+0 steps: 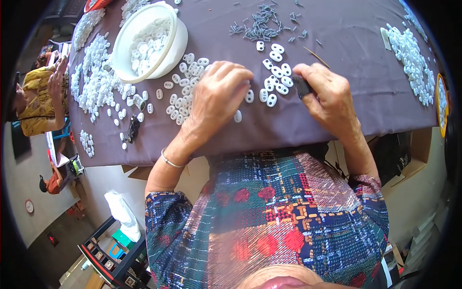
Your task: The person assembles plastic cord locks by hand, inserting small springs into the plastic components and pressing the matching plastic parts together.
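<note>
My left hand (217,91), a bangle (171,160) on its wrist, hangs over the table with its fingers curled together. Beside and partly beneath it lie several white oval plastic pieces with two holes (186,82). My right hand (328,94) is closed too, its thumb wrapped in a black covering (302,86). Whatever either hand pinches is hidden or too small to make out. Between the hands sits a loose cluster of white two-hole pieces (276,72). Beyond them is a heap of small grey springs (262,21), with a thin brown stick (316,57) near my right fingers.
A white tub (181,41) of two-hole pieces stands at the far left. Heaps of small white parts (96,72) spread left of it, and another heap (409,62) lies far right by a yellow-rimmed container (440,101). A black item (133,129) rests left. Other people are at left.
</note>
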A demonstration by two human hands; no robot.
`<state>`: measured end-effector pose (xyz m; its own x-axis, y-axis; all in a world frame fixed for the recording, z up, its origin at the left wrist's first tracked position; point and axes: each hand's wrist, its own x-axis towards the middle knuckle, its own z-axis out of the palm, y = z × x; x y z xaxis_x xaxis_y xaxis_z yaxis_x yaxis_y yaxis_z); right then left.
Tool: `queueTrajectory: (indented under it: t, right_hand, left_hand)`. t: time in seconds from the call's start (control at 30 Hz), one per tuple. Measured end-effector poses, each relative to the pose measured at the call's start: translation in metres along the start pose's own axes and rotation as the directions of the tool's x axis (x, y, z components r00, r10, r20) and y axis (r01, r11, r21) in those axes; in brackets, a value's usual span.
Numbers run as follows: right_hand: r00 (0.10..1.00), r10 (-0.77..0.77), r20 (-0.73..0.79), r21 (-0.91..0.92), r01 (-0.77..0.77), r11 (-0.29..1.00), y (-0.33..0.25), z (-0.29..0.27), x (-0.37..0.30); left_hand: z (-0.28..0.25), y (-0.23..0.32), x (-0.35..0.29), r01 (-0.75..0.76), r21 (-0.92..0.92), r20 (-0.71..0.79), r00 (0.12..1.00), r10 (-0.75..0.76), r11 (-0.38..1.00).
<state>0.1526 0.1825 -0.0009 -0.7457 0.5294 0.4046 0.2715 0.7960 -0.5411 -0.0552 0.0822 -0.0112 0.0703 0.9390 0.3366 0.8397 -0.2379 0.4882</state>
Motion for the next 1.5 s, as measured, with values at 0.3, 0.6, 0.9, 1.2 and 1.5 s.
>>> queueTrajectory:
  t: [0.3, 0.6, 0.9, 1.2, 1.5]
  right_hand:
    - [0.99, -0.028, 0.139, -0.293, 0.068, 0.954, 0.022, 0.032, 0.05]
    - [0.991, -0.029, 0.134, -0.161, 0.051, 0.986, 0.02, 0.028, 0.048]
    - [0.988, -0.044, 0.147, -0.052, 0.052, 0.997, 0.021, 0.021, 0.05]
    - [0.967, 0.032, 0.251, -0.243, 0.031, 0.97, 0.015, 0.026, 0.053]
    - [0.95, -0.004, 0.313, -0.059, 0.023, 0.998, 0.012, 0.022, 0.041]
  left_hand:
    - [-0.004, 0.017, -0.024, -0.004, 0.077, -0.039, 0.999, 0.007, 0.997]
    - [0.001, 0.037, -0.043, 0.058, 0.047, -0.081, 0.995, -0.054, 0.997]
    - [0.006, 0.026, -0.049, -0.037, -0.006, -0.132, 0.991, 0.036, 0.999]
    - [0.011, 0.037, -0.044, 0.003, -0.051, -0.205, 0.979, -0.014, 0.999]
    - [0.002, 0.039, -0.047, 0.036, -0.114, -0.197, 0.979, -0.058, 0.993]
